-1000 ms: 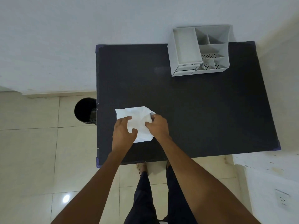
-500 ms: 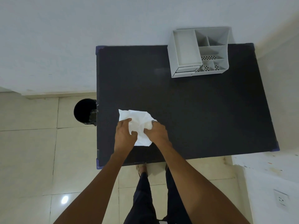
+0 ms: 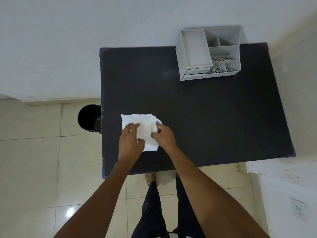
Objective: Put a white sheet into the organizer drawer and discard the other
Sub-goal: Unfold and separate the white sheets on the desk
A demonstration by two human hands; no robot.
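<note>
A crumpled white sheet [image 3: 145, 124] lies on the black table [image 3: 205, 117] near its front left. My left hand [image 3: 131, 140] rests on the sheet's left part with fingers spread. My right hand [image 3: 163, 136] pinches the sheet's right edge, where the paper is folded up. Whether a second sheet lies under the first I cannot tell. The grey desk organizer [image 3: 209, 52] stands at the table's far edge, with its small drawers [image 3: 194, 73] shut at the front left.
A black waste bin [image 3: 89, 119] stands on the tiled floor just left of the table. White walls bound the far side and the right. My legs [image 3: 154, 203] are below the table's front edge. A wall socket [image 3: 298, 207] sits low at the right.
My left hand loosened from a grip to a flat, spread hold on the paper. My right hand shifted slightly along the right edge, and the sheet is spread a little wider.
</note>
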